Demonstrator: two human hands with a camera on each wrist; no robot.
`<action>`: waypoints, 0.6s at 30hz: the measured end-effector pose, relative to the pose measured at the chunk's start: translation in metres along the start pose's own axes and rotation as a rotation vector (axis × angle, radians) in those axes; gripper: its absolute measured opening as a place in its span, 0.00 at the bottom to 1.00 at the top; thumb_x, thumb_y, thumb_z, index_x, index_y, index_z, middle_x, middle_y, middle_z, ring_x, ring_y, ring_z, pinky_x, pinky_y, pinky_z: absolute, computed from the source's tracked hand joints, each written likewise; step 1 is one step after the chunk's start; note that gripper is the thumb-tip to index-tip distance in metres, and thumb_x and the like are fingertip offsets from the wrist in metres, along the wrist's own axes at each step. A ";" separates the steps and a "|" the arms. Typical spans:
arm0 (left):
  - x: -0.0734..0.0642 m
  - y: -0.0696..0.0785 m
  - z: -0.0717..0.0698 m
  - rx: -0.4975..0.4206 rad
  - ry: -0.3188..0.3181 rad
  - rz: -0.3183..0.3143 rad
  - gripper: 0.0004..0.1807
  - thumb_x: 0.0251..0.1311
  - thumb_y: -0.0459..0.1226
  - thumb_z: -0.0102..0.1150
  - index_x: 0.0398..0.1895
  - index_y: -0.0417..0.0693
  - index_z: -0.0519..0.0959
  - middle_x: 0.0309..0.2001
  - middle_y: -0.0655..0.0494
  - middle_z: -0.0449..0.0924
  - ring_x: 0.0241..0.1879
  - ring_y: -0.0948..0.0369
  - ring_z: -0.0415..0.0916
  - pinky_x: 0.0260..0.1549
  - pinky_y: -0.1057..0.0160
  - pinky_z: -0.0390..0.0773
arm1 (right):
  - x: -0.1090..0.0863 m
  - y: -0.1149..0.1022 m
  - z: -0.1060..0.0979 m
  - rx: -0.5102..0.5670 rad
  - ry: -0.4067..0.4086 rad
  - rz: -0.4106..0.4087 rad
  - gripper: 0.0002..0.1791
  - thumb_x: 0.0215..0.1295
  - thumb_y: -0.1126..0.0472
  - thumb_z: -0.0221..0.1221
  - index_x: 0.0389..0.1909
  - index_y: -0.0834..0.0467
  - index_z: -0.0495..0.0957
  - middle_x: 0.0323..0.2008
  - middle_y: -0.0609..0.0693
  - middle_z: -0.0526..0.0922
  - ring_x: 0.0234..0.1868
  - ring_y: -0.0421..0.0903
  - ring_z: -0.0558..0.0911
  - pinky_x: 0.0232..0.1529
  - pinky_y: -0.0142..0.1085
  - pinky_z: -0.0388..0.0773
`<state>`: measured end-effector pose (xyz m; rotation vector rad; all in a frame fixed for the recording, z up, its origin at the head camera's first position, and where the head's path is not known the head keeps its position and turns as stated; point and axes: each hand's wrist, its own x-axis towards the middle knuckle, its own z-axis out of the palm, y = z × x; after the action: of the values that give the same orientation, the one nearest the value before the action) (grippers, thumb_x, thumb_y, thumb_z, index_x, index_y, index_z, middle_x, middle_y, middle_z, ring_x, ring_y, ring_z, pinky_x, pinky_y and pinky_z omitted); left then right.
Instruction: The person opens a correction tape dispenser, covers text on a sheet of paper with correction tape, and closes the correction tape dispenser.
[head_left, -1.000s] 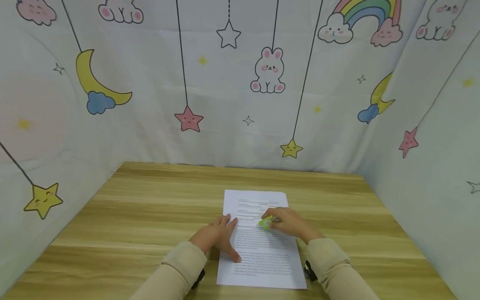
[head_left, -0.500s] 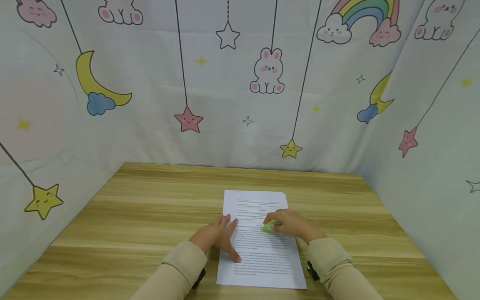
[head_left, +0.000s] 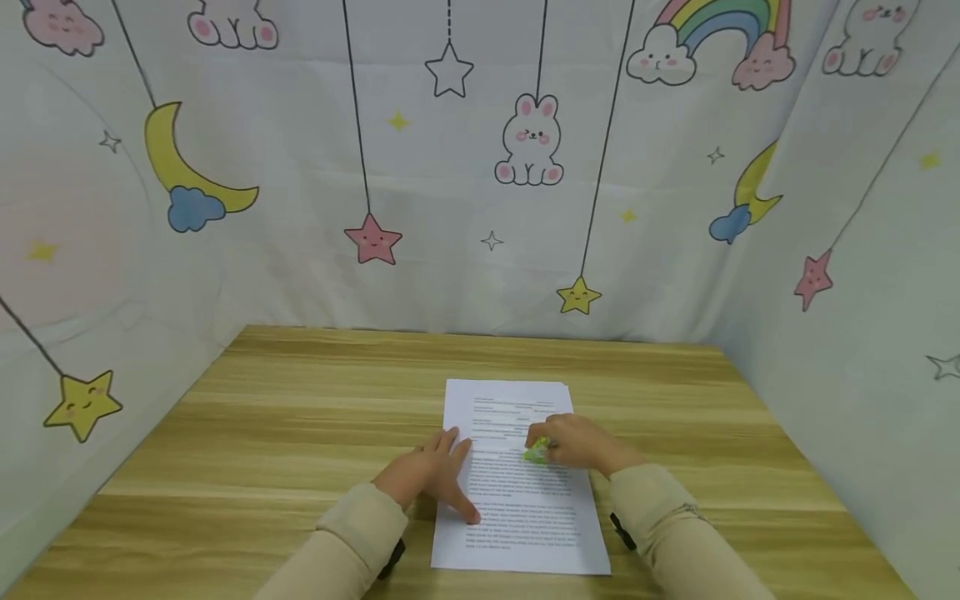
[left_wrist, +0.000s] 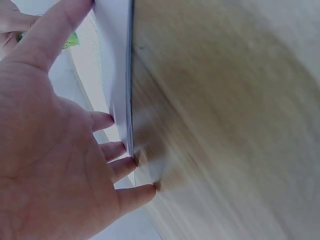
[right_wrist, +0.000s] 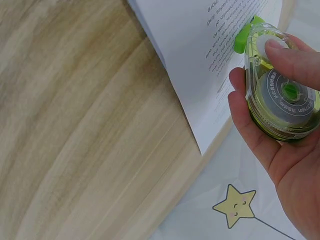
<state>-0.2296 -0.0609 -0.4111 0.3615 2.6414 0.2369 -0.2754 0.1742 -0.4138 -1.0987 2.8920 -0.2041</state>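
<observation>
On my feed, the left hand [head_left: 433, 477] lies with fingers spread across the left edge of the printed paper [head_left: 517, 512]; near the page's middle, the right hand [head_left: 579, 443] grips the green tape dispenser [right_wrist: 287, 102] — a correcting stroke, I judge. Next calls for even pressure — paper flat. Beyond hangs patterned fabric [head_left: 431, 292].

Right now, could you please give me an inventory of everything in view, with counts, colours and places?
printed paper: a stack, count unclear, white with dark print, on the table
correction tape: one, clear and green, in the right hand at the paper
table: one, brown wood grain, under the paper
cartoon-print cloth: count unclear, white with coloured figures, behind and beside the table
black pieces: two, black, by the cuffs
sleeves: two, beige, on both arms
left hand: one, bare, at the paper's left edge
right hand: one, bare, gripping the correction tape
</observation>
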 end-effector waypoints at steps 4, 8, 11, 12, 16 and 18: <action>0.000 -0.002 0.001 0.011 0.012 0.012 0.61 0.35 0.63 0.67 0.71 0.48 0.50 0.73 0.46 0.41 0.72 0.48 0.40 0.66 0.44 0.52 | 0.000 0.000 -0.002 0.006 -0.022 0.018 0.13 0.54 0.67 0.59 0.38 0.47 0.81 0.34 0.45 0.82 0.35 0.40 0.78 0.38 0.37 0.74; 0.000 -0.004 0.002 0.019 0.023 0.028 0.61 0.35 0.63 0.67 0.71 0.48 0.51 0.73 0.46 0.43 0.72 0.48 0.41 0.65 0.44 0.53 | 0.000 0.000 -0.001 0.015 -0.031 0.017 0.13 0.55 0.66 0.59 0.38 0.46 0.80 0.34 0.44 0.81 0.35 0.40 0.77 0.37 0.36 0.74; 0.001 -0.005 0.002 0.018 0.026 0.032 0.60 0.34 0.63 0.68 0.71 0.49 0.51 0.73 0.46 0.43 0.72 0.48 0.42 0.65 0.43 0.54 | 0.000 0.001 -0.001 0.010 -0.026 0.010 0.12 0.55 0.65 0.59 0.38 0.46 0.80 0.34 0.44 0.81 0.35 0.40 0.77 0.37 0.36 0.74; 0.002 -0.005 0.001 0.015 0.025 0.032 0.61 0.34 0.63 0.68 0.71 0.50 0.51 0.73 0.47 0.43 0.72 0.48 0.42 0.64 0.43 0.55 | 0.000 0.001 -0.001 0.006 -0.023 0.006 0.12 0.55 0.65 0.59 0.38 0.46 0.80 0.34 0.44 0.81 0.35 0.40 0.77 0.37 0.36 0.74; 0.002 -0.006 -0.002 0.013 0.001 0.011 0.61 0.33 0.60 0.71 0.72 0.54 0.51 0.73 0.50 0.42 0.72 0.49 0.42 0.63 0.42 0.56 | 0.001 0.002 -0.001 -0.002 -0.018 -0.023 0.12 0.55 0.66 0.59 0.38 0.46 0.80 0.34 0.45 0.81 0.34 0.40 0.78 0.36 0.36 0.74; 0.002 -0.006 -0.004 0.012 -0.012 0.004 0.60 0.33 0.59 0.71 0.72 0.56 0.50 0.73 0.52 0.41 0.72 0.50 0.41 0.63 0.41 0.56 | 0.001 0.003 -0.002 -0.007 -0.012 -0.049 0.13 0.54 0.67 0.59 0.37 0.47 0.80 0.34 0.45 0.82 0.34 0.41 0.78 0.36 0.35 0.75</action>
<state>-0.2345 -0.0666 -0.4096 0.3703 2.6312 0.2199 -0.2787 0.1761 -0.4121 -1.1693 2.8594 -0.1881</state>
